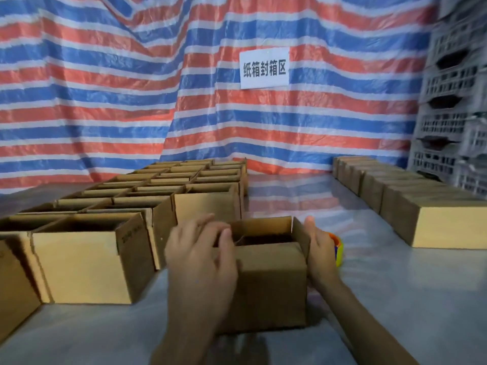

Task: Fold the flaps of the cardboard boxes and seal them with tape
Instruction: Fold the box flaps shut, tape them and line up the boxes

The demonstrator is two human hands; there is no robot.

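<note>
**Both hands on an open box, boxes crowding the left**

Left of the left hand (200, 256), a block of open boxes (84, 264) stands packed tight. Its nearest corner is just beside that hand. Right of the right hand (320, 248), well apart, a row of closed boxes (448, 225) runs away along the table (382, 299). A tape roll (339, 250) sits just behind the right hand, mostly hidden by it. Beyond both hands hangs a striped tarp (105, 88) with a white sign (264, 68); grey crates (453, 101) stack up far right.

The box (271, 283) stands upright between the hands, its mouth up and a broad face toward the person. Its longer side seems to run from hand to hand, though the view shortens its depth. The far flap (261, 225) and right flap (300, 233) stand up.

The left hand lies over the box's left edge with its fingers loosely bent. Whether it pinches a flap cannot be told. The right hand is flat, its straight fingers against the outside of the right flap, gripping nothing.
</note>
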